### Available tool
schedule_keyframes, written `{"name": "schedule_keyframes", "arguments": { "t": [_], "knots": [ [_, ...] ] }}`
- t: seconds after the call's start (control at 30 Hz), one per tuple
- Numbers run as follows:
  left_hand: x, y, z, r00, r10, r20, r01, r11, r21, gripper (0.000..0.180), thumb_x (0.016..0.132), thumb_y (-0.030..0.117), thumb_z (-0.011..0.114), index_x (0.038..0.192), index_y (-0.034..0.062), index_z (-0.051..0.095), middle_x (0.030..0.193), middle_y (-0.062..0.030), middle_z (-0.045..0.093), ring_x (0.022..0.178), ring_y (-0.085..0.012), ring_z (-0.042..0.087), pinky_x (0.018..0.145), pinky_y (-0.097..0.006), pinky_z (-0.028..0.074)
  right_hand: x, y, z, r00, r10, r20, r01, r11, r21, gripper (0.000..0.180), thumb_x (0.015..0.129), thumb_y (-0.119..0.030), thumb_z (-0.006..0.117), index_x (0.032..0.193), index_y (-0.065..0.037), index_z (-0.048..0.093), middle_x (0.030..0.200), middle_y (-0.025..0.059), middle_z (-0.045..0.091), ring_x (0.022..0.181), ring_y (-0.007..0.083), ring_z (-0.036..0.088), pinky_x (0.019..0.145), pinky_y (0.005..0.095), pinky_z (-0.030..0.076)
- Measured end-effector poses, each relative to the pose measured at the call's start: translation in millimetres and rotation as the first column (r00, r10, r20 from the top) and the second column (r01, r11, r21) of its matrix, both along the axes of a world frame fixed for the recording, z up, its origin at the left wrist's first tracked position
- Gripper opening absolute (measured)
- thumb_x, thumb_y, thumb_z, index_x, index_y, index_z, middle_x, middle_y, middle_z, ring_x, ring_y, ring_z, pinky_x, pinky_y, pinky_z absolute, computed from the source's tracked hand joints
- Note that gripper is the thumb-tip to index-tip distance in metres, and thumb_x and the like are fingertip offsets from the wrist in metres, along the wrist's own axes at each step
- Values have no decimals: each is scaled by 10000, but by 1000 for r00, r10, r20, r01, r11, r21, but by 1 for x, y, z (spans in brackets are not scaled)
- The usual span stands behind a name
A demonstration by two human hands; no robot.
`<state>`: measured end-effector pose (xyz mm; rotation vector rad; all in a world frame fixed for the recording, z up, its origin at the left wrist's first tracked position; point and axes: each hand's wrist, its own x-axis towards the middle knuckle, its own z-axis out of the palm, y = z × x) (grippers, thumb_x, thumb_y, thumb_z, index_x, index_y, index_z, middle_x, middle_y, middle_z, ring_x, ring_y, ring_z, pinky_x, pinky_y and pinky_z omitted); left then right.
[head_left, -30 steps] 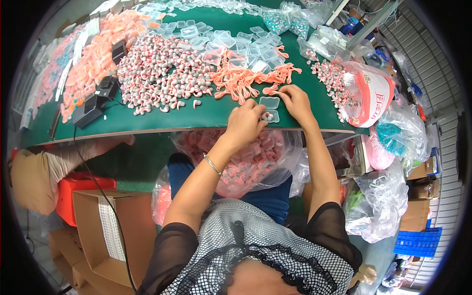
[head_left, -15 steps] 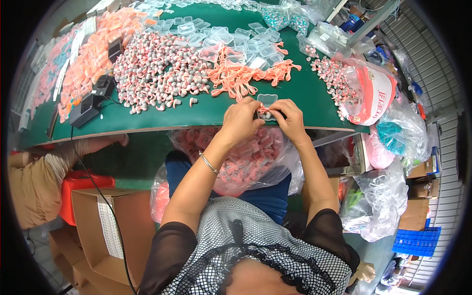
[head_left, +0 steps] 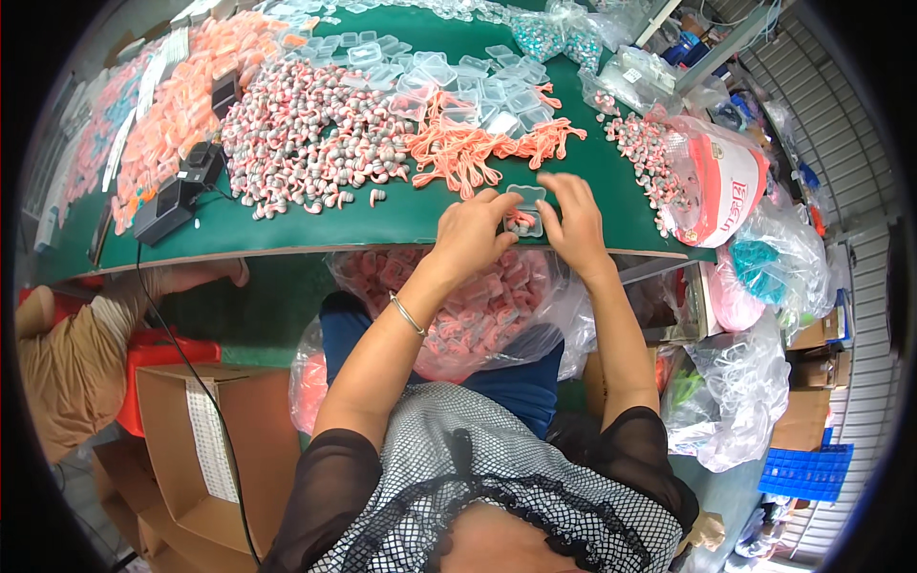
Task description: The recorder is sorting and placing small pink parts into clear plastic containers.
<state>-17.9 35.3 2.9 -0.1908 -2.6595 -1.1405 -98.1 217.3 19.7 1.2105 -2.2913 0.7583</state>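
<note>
Centrally in the head view, see a small, hinged clear-plastic box [head_left: 526,198] holding coral cord [head_left: 521,219], unfolded lengthwise roughly away, between half-curled left hand [head_left: 468,226] at its left edge, grip unclear, and spread, seemingly empty right hand [head_left: 577,222].

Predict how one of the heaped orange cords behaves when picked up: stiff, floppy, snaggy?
Probably floppy: the orange cords lie in bent, looping strands. Likely to snag on neighbours, since the strands cross and overlap. Probably light too, as each looks thin next to the clear boxes.
</note>
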Motion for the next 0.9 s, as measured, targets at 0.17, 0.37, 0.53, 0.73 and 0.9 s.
{"name": "schedule_keyframes", "arguments": {
  "t": [0.17,0.37,0.53,0.73,0.9],
  "knots": [
    [1,2,-3,998,5,-63,-4,1000,16,572,737,163,785,1260,139,556,1058,-111,649,945,-337,645,809,-446,507,-7,-3,-8,948,-32,316,28,999,17,255,822,-44,682,1073,-34,639,1007,144,644,870,324,645,758,391,518],
    [3,4,-13,992,72,-99,-61,992,112,596,729,161,794,1242,63,507,1006,-122,672,915,-340,648,800,-440,489,9,0,-16,966,-13,256,51,989,-142,142,843,-37,672,984,-16,673,933,160,666,849,318,660,734,390,528],
    [1,4,-20,986,76,-147,-59,992,115,517,744,191,785,1184,43,557,957,-121,676,862,-325,656,745,-422,503,19,6,-21,993,1,119,18,987,-162,160,844,-29,672,1003,-8,678,962,157,678,884,329,662,766,393,532],
    [2,15,-14,964,213,-160,-188,969,163,290,801,269,731,962,33,683,823,-120,685,723,-302,667,640,-403,519,24,4,-29,999,-6,51,17,976,-217,167,834,-18,682,1000,-4,679,964,154,680,888,324,664,773,396,535],
    [-4,20,-13,943,332,-31,-317,921,227,193,796,237,717,856,54,702,727,-119,689,675,-302,676,612,-409,517,25,4,-30,999,4,35,4,973,-229,171,828,-7,684,999,-7,680,950,151,677,878,319,663,767,391,536]
  ]
}}
